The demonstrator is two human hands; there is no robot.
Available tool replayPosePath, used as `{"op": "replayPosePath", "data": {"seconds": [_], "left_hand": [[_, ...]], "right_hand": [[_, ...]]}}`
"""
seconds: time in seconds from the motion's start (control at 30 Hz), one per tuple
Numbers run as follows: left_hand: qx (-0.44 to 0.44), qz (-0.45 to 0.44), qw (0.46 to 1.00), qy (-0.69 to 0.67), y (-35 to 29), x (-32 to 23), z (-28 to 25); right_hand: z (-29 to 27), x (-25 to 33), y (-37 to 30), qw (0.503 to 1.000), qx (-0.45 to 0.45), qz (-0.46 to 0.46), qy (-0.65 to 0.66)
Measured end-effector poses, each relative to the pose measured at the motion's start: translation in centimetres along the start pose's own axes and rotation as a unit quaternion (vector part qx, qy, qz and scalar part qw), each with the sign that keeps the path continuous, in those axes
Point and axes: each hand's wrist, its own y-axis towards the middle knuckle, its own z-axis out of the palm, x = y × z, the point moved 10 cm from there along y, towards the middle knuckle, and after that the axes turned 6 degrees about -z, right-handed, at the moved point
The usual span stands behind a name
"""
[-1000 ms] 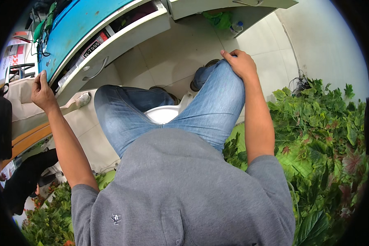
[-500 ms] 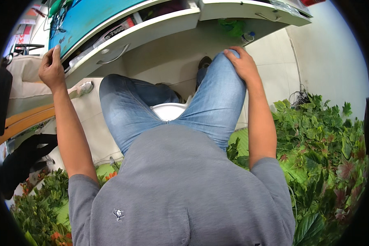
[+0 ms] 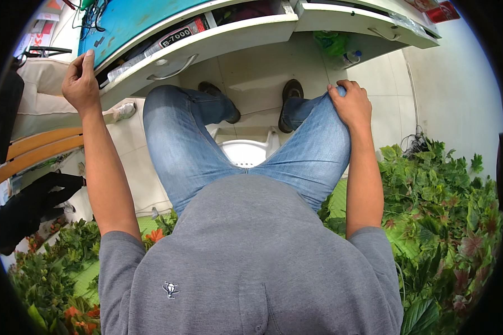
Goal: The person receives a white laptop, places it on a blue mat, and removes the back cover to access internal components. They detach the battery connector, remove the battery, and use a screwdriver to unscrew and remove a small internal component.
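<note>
My left hand is raised at the left corner of the desk, its thumb and fingers closed together against the edge of the blue mat. Whatever may be between the fingertips is hidden or too small to make out. Below that mat, a white drawer is pulled out, with a black-and-red package and a white tube inside. On my right knee, covered by blue jeans, lies my right hand, fingers draped over the top and holding nothing.
A second drawer stands partly out at the right. Beneath it are a green plastic bag and a clear bottle. A white stool shows between my legs. Leafy artificial plants spread at right. A person's pale trousers appear at left.
My knees have spread, and both shoes show more fully. My right hand has moved outward with the right knee. The left hand stays at the mat's edge. The whole view has shifted slightly.
</note>
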Motion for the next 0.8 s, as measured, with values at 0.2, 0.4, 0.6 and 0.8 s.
{"op": "replayPosePath", "data": {"seconds": [0.2,0.4,0.6,0.8], "left_hand": [[-0.007,0.009,1.000,-0.006,0.2,0.7,-0.3],[0.008,0.004,1.000,0.029,0.4,0.9,-0.6],[0.012,-0.005,1.000,0.013,0.7,1.2,-0.7],[0.011,-0.008,0.999,0.050,0.9,1.5,-0.8]], "right_hand": [[-0.1,-0.2,-0.3,0.999,-0.013,-0.005,0.030],[0.3,-2.9,-0.8,0.997,-0.004,0.036,0.064],[-0.3,-5.4,-2.0,0.994,-0.040,0.048,0.087],[-0.8,-4.0,-1.9,0.990,-0.077,0.023,0.113]]}}
